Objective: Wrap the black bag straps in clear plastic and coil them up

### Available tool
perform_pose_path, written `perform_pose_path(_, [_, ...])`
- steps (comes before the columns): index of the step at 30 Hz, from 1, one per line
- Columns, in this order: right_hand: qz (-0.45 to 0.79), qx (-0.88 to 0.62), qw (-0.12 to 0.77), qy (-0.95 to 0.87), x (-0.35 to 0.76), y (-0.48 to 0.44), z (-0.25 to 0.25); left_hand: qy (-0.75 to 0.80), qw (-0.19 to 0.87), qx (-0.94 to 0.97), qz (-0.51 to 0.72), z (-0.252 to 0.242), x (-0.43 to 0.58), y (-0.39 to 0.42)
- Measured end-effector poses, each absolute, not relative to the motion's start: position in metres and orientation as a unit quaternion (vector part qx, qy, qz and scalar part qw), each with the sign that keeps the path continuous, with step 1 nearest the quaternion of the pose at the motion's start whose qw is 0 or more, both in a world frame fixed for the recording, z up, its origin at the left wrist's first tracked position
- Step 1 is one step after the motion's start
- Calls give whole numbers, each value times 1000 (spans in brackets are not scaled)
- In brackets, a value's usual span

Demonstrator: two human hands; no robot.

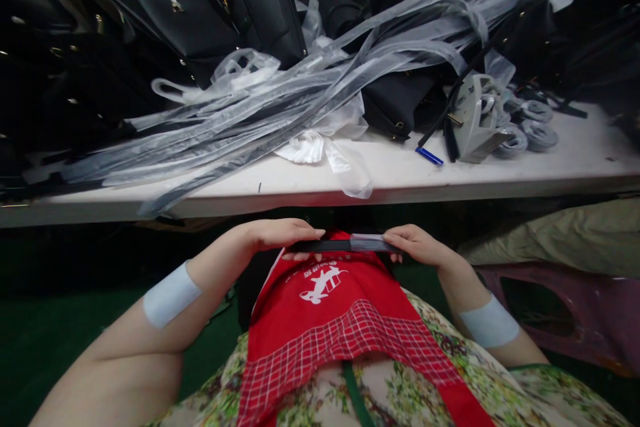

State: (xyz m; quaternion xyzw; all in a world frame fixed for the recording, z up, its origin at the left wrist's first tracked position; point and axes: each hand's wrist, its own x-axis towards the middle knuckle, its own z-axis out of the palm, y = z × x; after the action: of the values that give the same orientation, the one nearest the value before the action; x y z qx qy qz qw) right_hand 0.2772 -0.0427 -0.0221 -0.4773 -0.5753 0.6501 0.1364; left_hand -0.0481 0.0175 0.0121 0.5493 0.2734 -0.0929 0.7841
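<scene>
Below the table edge, over my red apron (pixel 330 320), my two hands hold a short black strap (pixel 327 245) level between them. My left hand (pixel 280 235) grips its left end with fingers curled round it. My right hand (pixel 417 245) pinches the right end, where a clear plastic sleeve (pixel 367 242) covers the strap. Both hands sit close together just in front of my lap.
A white table (pixel 400 177) runs across above my hands. On it lie several long straps in clear plastic sleeves (pixel 280 103), black handbags (pixel 200 7), a blue pen (pixel 429 156), a grey tape dispenser (pixel 475 121) and tape rolls (pixel 537 127). A purple stool (pixel 560 310) stands at right.
</scene>
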Motion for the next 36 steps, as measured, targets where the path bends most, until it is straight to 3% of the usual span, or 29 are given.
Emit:
perform_pose_path(5, [625,-484,131,-598,284,-37,-20,215,872,430,-94,10,-50,14])
perform_pose_path(11, [569,-449,139,-675,250,-35,-11,183,934,249,178,32,-15,22])
perform_pose_path(16, [646,-386,169,-636,215,-30,1,210,872,181,404,50,37,38])
perform_pose_path(22, [759,-319,188,-536,216,-29,8,261,807,220,483,58,54,53])
perform_pose_path(25, [797,-283,197,-496,221,-29,10,277,716,414,489,51,59,46])
perform_pose_path(30, [847,-206,223,-437,238,-32,23,295,348,839,297,36,61,28])
perform_pose_path(33, [828,-214,282,-434,259,-30,28,250,212,924,199,35,60,16])
perform_pose_path(36, [772,-289,287,-487,284,-18,26,256,168,942,137,38,62,8])
